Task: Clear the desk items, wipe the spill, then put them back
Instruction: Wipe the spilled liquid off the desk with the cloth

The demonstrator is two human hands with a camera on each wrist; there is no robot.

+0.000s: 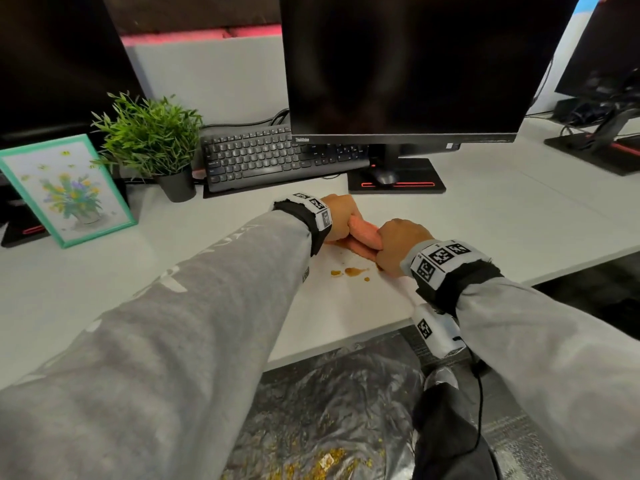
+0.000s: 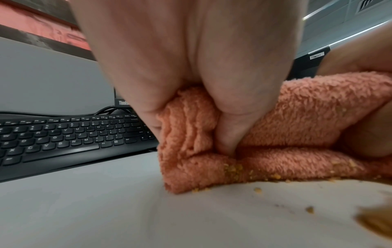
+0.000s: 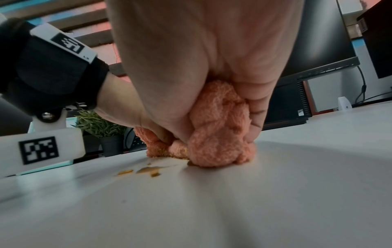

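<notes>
Gripping a rolled salmon-pink terry cloth (image 1: 363, 234) at both ends, the person bears it down on the white desk (image 1: 502, 216), just past the near edge, at about the centre of the head view. The left hand (image 1: 337, 214) has its fingers curled tight round the cloth's far-left end; from the left wrist view the cloth (image 2: 286, 134) bunches between thumb and fingers, its lower edge touching the desktop and flecked with yellow-brown crumbs. The right hand (image 1: 398, 245) is likewise wrapped round the near-right end, and the right wrist view shows the cloth (image 3: 216, 134) squeezed into a wad that meets the desk (image 3: 254, 193).

At 6 o'clock from the cloth, just beside it, lies the brown spill (image 1: 353, 271): one smear with a few small drops near it, uncovered by the cloth. In the right wrist view the spill (image 3: 148, 170) sits at 8 o'clock from the wad.

At 11 o'clock from the hands, a black keyboard (image 1: 263, 157) lies well apart from them, partly under the dark ThinkVision monitor (image 1: 408, 64) at 12 o'clock. A mouse (image 1: 384, 176) rests on the monitor's base. At 10 o'clock stand a potted green plant (image 1: 152, 136) in a dark pot and, further left, a teal-framed flower picture (image 1: 65, 188) leaning back. Below the desk edge at 6 o'clock, a crumpled clear plastic bag (image 1: 329, 410) holds yellow crumbs.
</notes>
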